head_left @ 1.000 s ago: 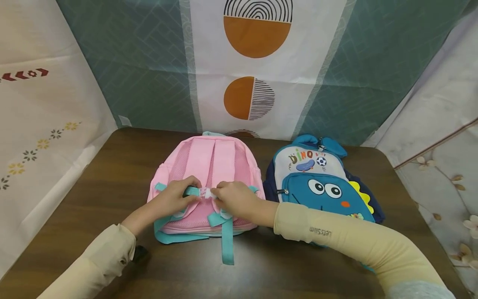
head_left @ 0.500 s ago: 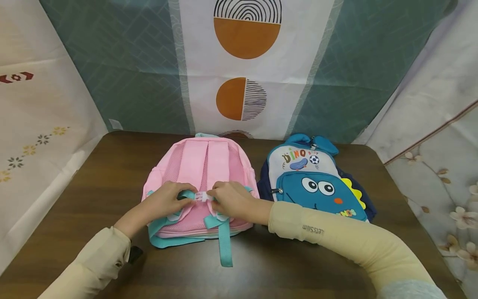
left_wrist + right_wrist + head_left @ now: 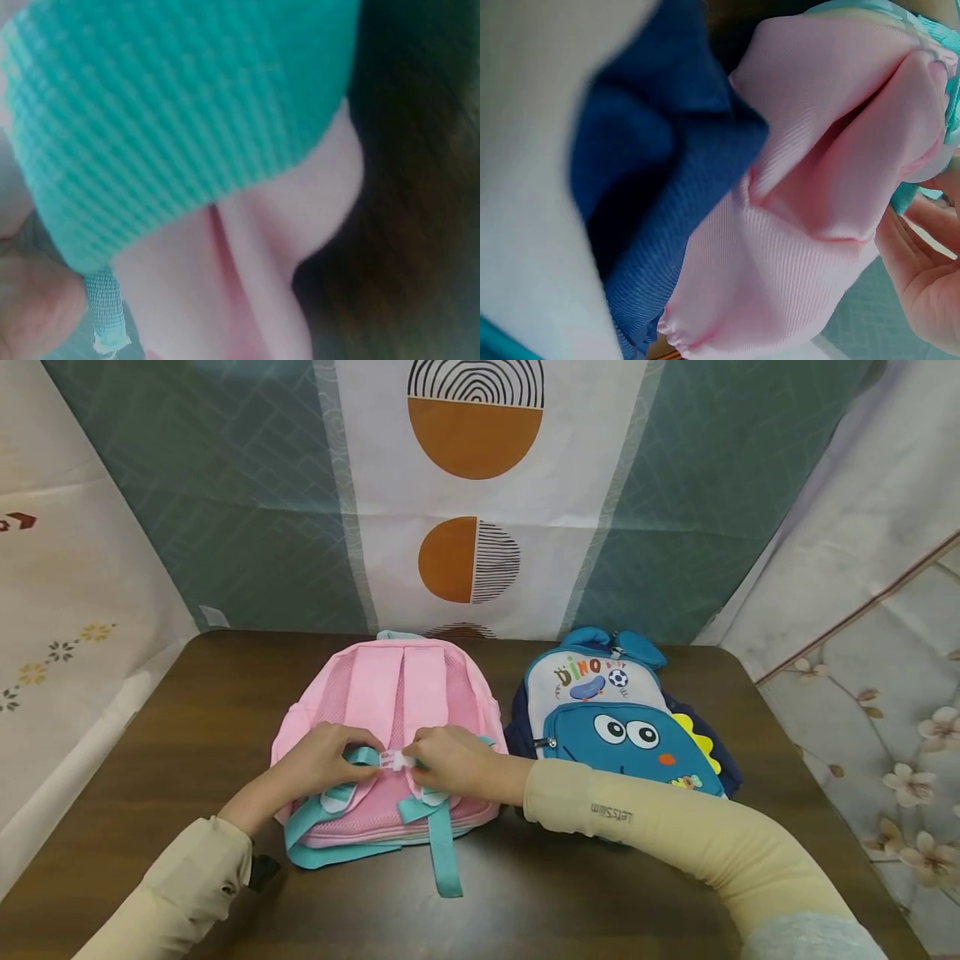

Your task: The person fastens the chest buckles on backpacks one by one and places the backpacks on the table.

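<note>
A pink backpack (image 3: 333,693) lies with its straps facing up on the table. Across its middle, a pale side-release buckle (image 3: 392,761) joins the ends of a teal strap (image 3: 365,756). My left hand (image 3: 318,762) pinches the strap at the buckle's left end. From the other side, my right hand (image 3: 456,762) pinches the buckle's right end. The two halves meet; whether they are fully latched I cannot tell. Teal webbing (image 3: 180,135) fills much of the left wrist view. In the right wrist view, my right hand's fingers (image 3: 915,247) are partly cut off at the edge.
A blue dinosaur backpack (image 3: 633,735) lies just right of the pink one, under my right forearm. A loose teal strap end (image 3: 444,852) hangs toward the table's (image 3: 360,918) front. A small dark object (image 3: 262,870) sits by my left wrist. Patterned cloth (image 3: 270,543) hangs behind.
My hands have drawn together slightly, and the gap between the buckle halves has narrowed. The whole scene has shifted left in the head view.
</note>
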Demonstrator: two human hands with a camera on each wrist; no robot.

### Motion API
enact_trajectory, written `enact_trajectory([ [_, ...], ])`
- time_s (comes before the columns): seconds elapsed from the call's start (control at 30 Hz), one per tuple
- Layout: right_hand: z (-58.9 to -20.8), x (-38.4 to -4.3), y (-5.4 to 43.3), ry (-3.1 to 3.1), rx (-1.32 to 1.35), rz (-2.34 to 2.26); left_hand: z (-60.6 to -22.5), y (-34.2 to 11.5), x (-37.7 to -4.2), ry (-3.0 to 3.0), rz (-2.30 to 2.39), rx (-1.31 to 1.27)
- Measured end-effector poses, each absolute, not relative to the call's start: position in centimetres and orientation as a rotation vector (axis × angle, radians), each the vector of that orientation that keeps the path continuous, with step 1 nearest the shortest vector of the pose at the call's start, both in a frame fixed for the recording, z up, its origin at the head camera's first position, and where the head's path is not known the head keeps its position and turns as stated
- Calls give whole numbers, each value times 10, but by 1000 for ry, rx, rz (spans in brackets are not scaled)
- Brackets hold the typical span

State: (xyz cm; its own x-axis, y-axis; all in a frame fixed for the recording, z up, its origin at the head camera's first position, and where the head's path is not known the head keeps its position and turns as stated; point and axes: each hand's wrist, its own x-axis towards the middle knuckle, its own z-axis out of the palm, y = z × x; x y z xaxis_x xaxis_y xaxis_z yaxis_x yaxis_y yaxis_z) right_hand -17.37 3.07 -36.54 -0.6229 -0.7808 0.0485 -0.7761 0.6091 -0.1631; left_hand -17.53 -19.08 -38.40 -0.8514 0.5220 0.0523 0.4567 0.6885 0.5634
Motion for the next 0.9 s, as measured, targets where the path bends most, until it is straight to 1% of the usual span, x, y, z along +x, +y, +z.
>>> enact_trajectory([
  [0.2,-365,-175,28,2757,-1366,-291,-383,-190,-175,2786,878,797],
  [0.6,-372,-171,40,2774,-1324,-577,-383,-180,-174,2707,1050,858],
  [0.77,-371,-166,36,2823,-1264,-541,-380,-174,-174,2699,1045,869],
  [0.9,-370,-165,32,2852,-1263,-425,-375,-171,-177,2711,947,888],
])
